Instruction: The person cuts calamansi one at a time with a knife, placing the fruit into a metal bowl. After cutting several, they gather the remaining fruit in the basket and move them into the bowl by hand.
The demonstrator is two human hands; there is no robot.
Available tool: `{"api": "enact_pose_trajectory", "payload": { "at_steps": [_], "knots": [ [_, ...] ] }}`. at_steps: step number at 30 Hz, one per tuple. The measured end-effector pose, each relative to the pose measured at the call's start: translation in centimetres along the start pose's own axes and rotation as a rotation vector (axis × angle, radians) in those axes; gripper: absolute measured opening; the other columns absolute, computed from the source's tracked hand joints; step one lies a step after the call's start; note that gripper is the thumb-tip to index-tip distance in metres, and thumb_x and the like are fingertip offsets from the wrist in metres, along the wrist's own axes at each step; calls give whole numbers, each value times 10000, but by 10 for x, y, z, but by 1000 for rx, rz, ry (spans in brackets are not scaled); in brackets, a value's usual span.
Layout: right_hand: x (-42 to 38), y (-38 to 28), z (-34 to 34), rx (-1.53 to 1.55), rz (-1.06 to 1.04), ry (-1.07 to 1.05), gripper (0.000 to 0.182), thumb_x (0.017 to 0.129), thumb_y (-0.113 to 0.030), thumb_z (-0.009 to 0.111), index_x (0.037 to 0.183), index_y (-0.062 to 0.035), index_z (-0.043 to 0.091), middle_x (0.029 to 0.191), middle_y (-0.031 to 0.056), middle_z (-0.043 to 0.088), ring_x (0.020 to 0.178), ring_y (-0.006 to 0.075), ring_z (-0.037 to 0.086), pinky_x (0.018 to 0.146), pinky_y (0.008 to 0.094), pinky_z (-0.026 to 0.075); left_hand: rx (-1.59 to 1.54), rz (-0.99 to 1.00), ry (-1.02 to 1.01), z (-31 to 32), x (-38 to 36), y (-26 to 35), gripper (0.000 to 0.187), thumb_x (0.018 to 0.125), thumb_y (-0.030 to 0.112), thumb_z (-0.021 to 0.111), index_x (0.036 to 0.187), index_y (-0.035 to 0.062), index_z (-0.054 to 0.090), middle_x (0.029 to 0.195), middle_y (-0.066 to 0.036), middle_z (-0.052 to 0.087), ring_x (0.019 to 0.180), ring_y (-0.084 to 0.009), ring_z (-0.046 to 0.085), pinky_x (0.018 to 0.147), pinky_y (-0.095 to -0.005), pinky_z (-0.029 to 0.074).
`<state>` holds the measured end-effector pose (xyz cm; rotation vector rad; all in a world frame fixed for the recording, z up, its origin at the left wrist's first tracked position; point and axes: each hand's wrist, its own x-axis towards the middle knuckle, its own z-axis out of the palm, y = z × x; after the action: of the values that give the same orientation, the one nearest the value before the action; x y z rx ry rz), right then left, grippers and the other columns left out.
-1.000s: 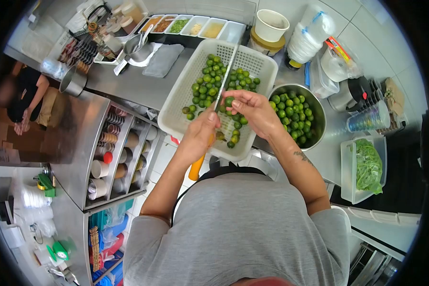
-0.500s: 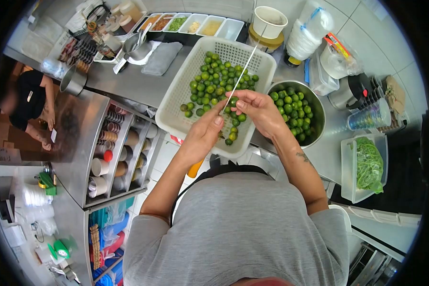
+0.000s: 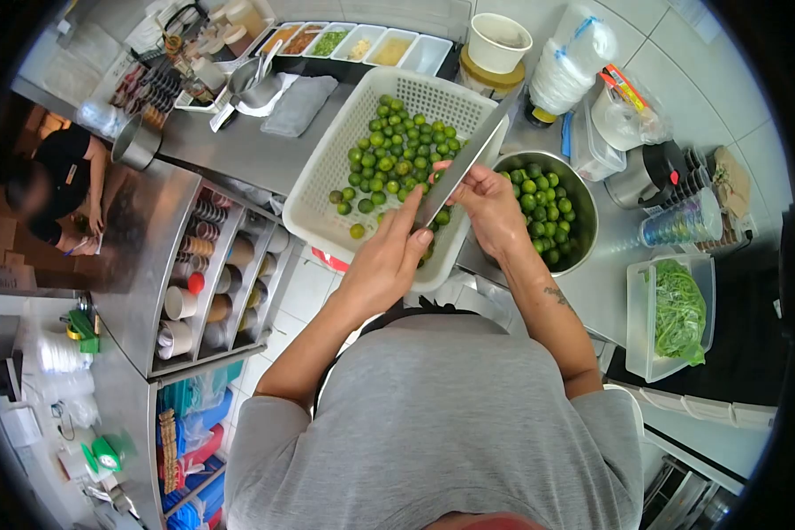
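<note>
My left hand (image 3: 384,263) is closed around a long knife (image 3: 468,161), whose broad blade points up and right over a white perforated basket (image 3: 314,190). Beside the blade, my right hand (image 3: 488,210) is pinched on a small green citrus fruit, mostly hidden by the blade and fingers. Many green citrus fruits (image 3: 397,141) lie in the basket beneath. A round steel bowl (image 3: 594,231) with more green fruits (image 3: 546,203) stands right of the basket, close to my right wrist.
Condiment trays (image 3: 358,42) line the back. A white tub (image 3: 499,44) stands behind the basket. At right is a plastic box (image 3: 642,340) of leafy greens (image 3: 680,309). A steel pot (image 3: 137,143) sits at left, near another person (image 3: 66,181) in dark clothes.
The knife has turned from edge-on to showing its broad side. Both hands have shifted slightly. At left, the other person's arms have moved and the head is lower.
</note>
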<state>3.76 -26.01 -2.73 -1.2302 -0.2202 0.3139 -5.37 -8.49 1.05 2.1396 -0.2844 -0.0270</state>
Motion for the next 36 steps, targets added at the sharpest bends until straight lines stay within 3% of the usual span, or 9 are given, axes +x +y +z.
{"api": "enact_pose_trajectory", "payload": {
  "at_steps": [8, 13, 15, 17, 21, 23, 29, 35, 36],
  "knots": [
    [-19, -17, 3, -15, 71, -18, 252, 870, -13, 614, 1119, 16, 636, 982, 46, 666, 833, 107, 594, 763, 258, 474, -95, -8, -60, 4, 17, 3, 553, 994, 343, 410, 1420, 12, 286, 1123, -236, 536, 967, -375, 575, 868, -433, 443],
    [-33, -70, -38, -922, 88, -88, 308, 820, -73, 683, 1122, -28, 642, 1026, 34, 641, 866, 134, 589, 757, 282, 484, -323, -54, -162, -14, 7, 1, 584, 972, 397, 434, 1443, 80, 296, 971, -86, 517, 826, -181, 508, 765, -293, 433],
    [-32, -75, -42, -1478, -317, -26, 358, 760, -53, 692, 1109, -6, 627, 1111, 128, 587, 982, 314, 575, 826, 382, 475, -341, -95, -93, -25, -1, -8, 611, 974, 420, 428, 1451, 64, 287, 943, -58, 501, 771, -141, 473, 730, -252, 419],
    [-7, -70, -28, -1436, -426, -142, 331, 761, -48, 680, 1085, -10, 627, 1114, 139, 591, 989, 337, 576, 859, 410, 463, -318, -157, 42, -36, -7, -16, 572, 996, 384, 392, 1450, 51, 288, 940, -81, 516, 807, -159, 509, 762, -274, 430],
    [49, 4, 44, -1116, -375, -696, 300, 771, -109, 673, 1052, -13, 630, 1027, 127, 602, 982, 322, 586, 869, 407, 466, -385, -278, 251, -61, -17, -23, 552, 1008, 365, 377, 1451, 48, 290, 905, -58, 509, 691, -106, 486, 641, -233, 415],
    [64, 41, 80, -1285, -251, -758, 251, 768, -117, 669, 999, -20, 640, 955, 130, 607, 964, 314, 595, 830, 399, 494, -387, -221, 352, -67, -21, -32, 556, 1013, 365, 372, 1454, 41, 274, 853, -32, 483, 599, -69, 424, 544, -210, 368],
    [85, 120, 112, -1819, -575, -712, 198, 731, -104, 688, 910, -34, 642, 909, 145, 613, 946, 289, 617, 750, 382, 538, -642, -380, 529, -68, -52, -65, 604, 1008, 414, 368, 1473, 55, 225, 829, -39, 493, 515, -86, 438, 443, -227, 359],
    [100, 96, 88, -983, -224, -730, 272, 760, -56, 667, 1031, -29, 668, 888, 111, 657, 817, 227, 626, 715, 335, 519, -1137, -816, 780, -61, -122, -126, 458, 956, 554, 402, 949, 96, 415, 743, -83, 520, 422, -154, 436, 375, -290, 350],
    [94, 58, 94, -795, 125, -751, 270, 846, -50, 618, 1113, -29, 653, 940, 78, 649, 818, 152, 599, 725, 290, 500, -1151, -941, 785, -54, -144, -143, 466, 955, 562, 392, 951, 96, 419, 735, -88, 517, 417, -165, 435, 373, -307, 355]
  ]
}}
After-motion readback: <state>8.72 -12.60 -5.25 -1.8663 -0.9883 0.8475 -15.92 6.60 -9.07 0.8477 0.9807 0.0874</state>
